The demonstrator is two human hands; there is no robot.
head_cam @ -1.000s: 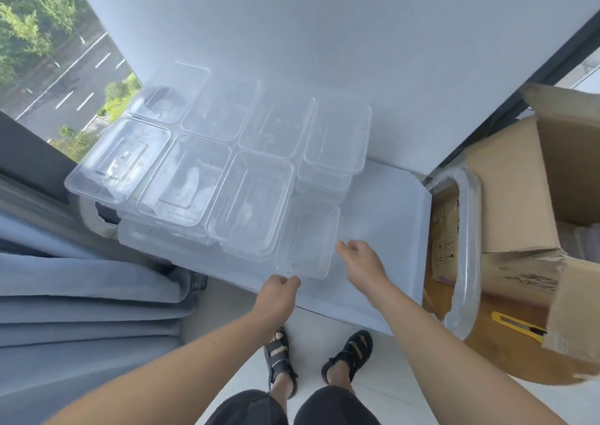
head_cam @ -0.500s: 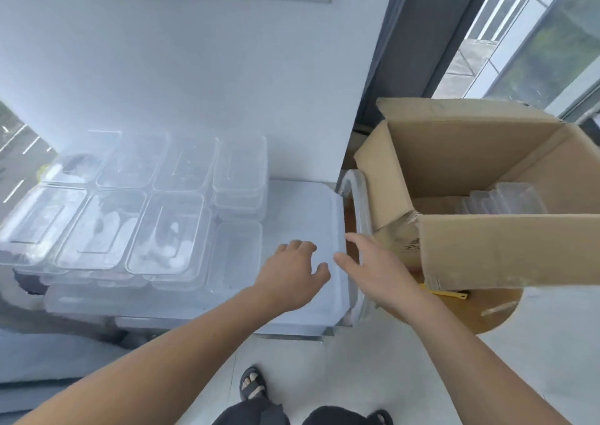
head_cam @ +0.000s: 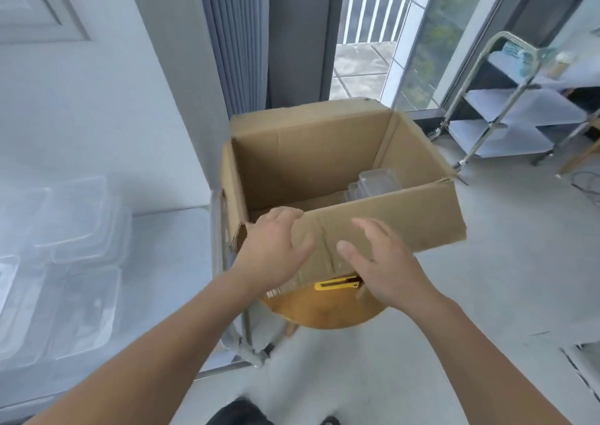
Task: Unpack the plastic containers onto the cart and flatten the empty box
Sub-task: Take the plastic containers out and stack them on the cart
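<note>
An open brown cardboard box [head_cam: 389, 220] stands on a round wooden stool [head_cam: 324, 311]. A short stack of clear plastic containers [head_cam: 373, 181] shows in its far right corner. My left hand [head_cam: 272, 249] hovers at the near flap's left end with fingers spread, holding nothing. My right hand [head_cam: 380, 262] is in front of the same flap, fingers relaxed and empty. Several clear containers [head_cam: 74, 246] lie on the white cart top [head_cam: 172, 262] at the left.
A yellow utility knife [head_cam: 337, 284] lies on the stool under the near flap. The cart's clear handle [head_cam: 216, 229] stands between cart and box. A second metal trolley [head_cam: 506, 106] stands at the far right. Grey curtain and glass door behind the box.
My view has swung right from the cart to the box. Both hands left the container on the cart and moved right to the box's near flap, empty.
</note>
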